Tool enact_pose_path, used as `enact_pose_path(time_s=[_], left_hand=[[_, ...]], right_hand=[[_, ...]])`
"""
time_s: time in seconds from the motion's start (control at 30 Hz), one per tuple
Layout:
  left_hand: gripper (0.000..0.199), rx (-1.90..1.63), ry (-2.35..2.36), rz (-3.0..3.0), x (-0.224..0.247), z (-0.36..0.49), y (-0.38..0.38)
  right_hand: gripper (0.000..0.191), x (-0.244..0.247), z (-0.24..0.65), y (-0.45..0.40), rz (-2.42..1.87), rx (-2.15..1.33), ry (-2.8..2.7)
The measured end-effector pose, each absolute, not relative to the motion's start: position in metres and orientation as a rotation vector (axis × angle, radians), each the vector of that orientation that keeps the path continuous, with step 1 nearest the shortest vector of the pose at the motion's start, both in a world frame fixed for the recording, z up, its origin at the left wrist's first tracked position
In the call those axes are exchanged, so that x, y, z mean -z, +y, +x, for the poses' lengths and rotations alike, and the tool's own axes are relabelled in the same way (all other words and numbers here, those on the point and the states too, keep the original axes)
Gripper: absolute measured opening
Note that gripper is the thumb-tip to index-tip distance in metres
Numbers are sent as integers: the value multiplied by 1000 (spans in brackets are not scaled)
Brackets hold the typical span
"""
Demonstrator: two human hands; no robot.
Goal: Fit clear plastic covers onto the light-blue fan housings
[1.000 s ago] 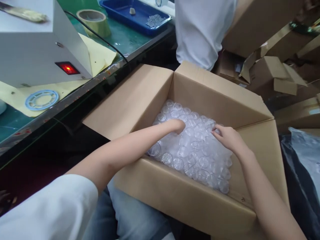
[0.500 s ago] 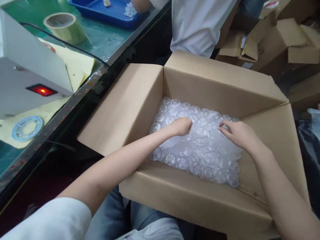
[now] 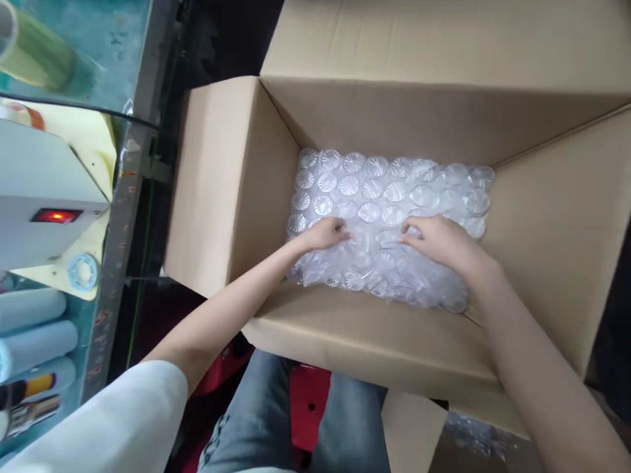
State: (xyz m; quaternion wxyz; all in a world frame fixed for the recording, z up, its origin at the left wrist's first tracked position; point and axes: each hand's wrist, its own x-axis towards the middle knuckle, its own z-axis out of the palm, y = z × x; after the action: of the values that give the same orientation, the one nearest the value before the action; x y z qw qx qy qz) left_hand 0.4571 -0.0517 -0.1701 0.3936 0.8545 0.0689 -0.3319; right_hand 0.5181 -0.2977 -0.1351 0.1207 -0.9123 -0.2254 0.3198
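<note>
Inside an open cardboard box (image 3: pixel 374 322) lie rows of clear round plastic pieces (image 3: pixel 349 185) with radial lines on their tops. Loose clear plastic film (image 3: pixel 362 246) spreads over the nearer rows, crumpled along the front. My left hand (image 3: pixel 323 234) is over the middle left of the rows, its fingers curled in on the film. To the right, my right hand (image 3: pixel 436 240) has thumb and fingers bent together on the film as well. A gap separates the two hands, and the exact grip of the fingertips is partly hidden.
At the left runs a green-topped table (image 3: pixel 113 39) with a tape roll (image 3: pixel 39 49), a grey machine with a lit red switch (image 3: pixel 56 215), a blue ring (image 3: pixel 83 272) and light blue rolls (image 3: pixel 37 332). The box flaps (image 3: pixel 202 184) stand spread outward.
The view has tilted down and turned, so the box looks larger and the other person is out of sight. My hands have come nearer to each other, toward the front rows.
</note>
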Motion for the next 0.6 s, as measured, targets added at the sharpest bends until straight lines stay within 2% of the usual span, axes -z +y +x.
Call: enact_pose_path(time_s=[0.13, 0.23, 0.43, 0.6], left_hand=[[32, 847, 330, 2093, 150, 431, -62], [30, 774, 475, 2094, 142, 417, -70], [26, 652, 803, 2108, 153, 415, -64], [28, 694, 841, 2102, 157, 412, -63]], right_hand=[[14, 144, 520, -299, -2566, -958, -617], [22, 152, 519, -291, -2547, -940, -537], [37, 173, 516, -239, -2625, -943, -440], [34, 202, 524, -190, -2696, -1030, -404]])
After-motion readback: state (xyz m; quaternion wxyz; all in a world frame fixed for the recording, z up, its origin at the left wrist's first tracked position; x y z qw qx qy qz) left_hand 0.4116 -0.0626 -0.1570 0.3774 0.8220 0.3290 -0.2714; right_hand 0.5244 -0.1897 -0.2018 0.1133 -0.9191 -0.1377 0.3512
